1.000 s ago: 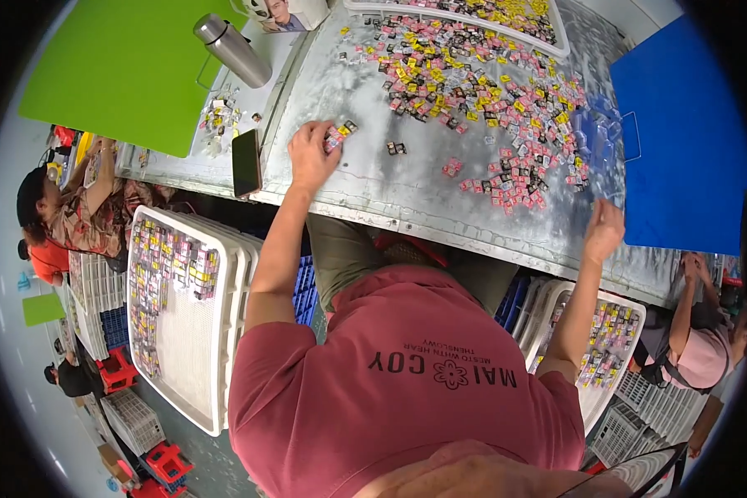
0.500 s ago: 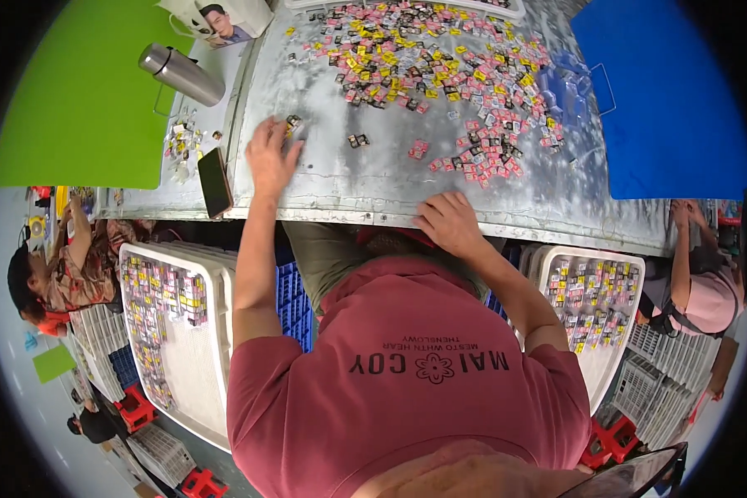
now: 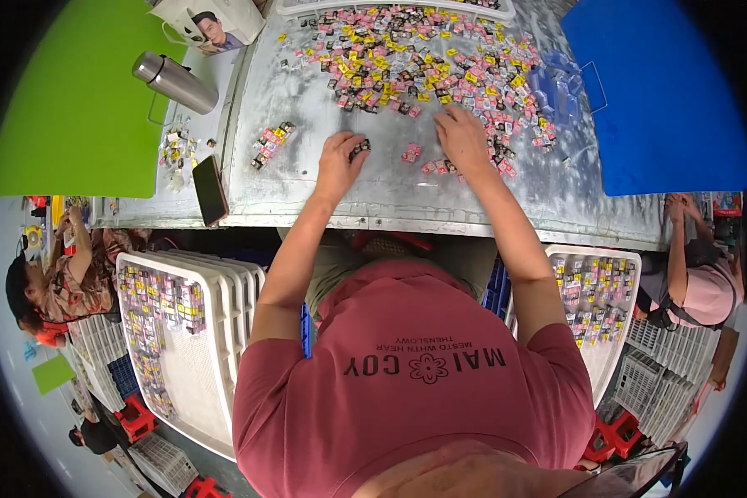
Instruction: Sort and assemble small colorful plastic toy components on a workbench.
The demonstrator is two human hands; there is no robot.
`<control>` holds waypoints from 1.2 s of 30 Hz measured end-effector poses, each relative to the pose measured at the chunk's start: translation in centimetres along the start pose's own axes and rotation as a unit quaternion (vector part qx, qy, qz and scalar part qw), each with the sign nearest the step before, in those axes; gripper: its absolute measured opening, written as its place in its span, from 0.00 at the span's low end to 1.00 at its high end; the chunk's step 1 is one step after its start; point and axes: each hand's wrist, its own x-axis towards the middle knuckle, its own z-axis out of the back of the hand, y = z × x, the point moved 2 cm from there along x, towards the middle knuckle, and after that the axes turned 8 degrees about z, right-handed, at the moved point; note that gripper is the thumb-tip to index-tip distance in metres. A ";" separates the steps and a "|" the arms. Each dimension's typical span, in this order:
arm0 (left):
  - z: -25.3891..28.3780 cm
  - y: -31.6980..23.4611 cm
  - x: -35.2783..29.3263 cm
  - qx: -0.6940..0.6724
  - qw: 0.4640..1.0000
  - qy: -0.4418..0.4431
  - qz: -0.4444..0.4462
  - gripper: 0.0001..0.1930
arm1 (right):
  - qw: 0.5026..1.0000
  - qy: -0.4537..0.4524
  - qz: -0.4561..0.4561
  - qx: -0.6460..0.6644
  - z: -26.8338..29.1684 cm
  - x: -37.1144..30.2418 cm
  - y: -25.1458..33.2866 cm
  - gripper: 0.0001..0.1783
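Small flat pieces in pink, black, yellow and white [image 3: 390, 62] lie in a wide, loose heap on the metal tabletop [image 3: 303, 187]. My left hand [image 3: 338, 168] is closed at a small cluster of black pieces [image 3: 359, 148], thumb and fingers around it on the table. Farther right, my right hand [image 3: 465, 143] rests at the near edge of the heap, its fingers bent but apart, with nothing visible in them. Between the hands lies a small pink cluster [image 3: 411, 153]. A block of mixed pieces [image 3: 271, 144] sits left of my left hand.
A phone [image 3: 210, 191], a steel flask [image 3: 176, 81] and a printed bag [image 3: 212, 25] are on the left. Clear plastic pieces [image 3: 556, 90] lie near a blue board [image 3: 656, 100]; a green board [image 3: 75, 100] stands left. White trays [image 3: 192, 382] flank me; other people [image 3: 710, 286] work at both sides.
My left hand has moved right from the mixed block, now uncovered, to the black cluster. My right hand has gone from the table's front edge forward to the heap.
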 end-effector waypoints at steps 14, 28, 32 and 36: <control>-1.3 -2.0 0.7 -0.041 0.999 0.032 -0.017 0.19 | 0.991 0.028 -0.059 0.120 -1.5 0.0 -0.8 0.13; -3.4 -3.4 3.5 -0.009 0.999 0.038 0.005 0.17 | 0.976 0.048 -0.140 0.157 -3.4 2.3 0.2 0.22; -3.7 -3.2 4.1 -0.004 0.999 0.042 -0.002 0.17 | 0.977 0.058 -0.129 0.161 -3.9 2.8 0.2 0.22; -3.0 -3.8 3.8 0.000 0.998 0.054 -0.034 0.17 | 0.975 0.041 -0.099 0.196 -3.3 2.1 0.1 0.19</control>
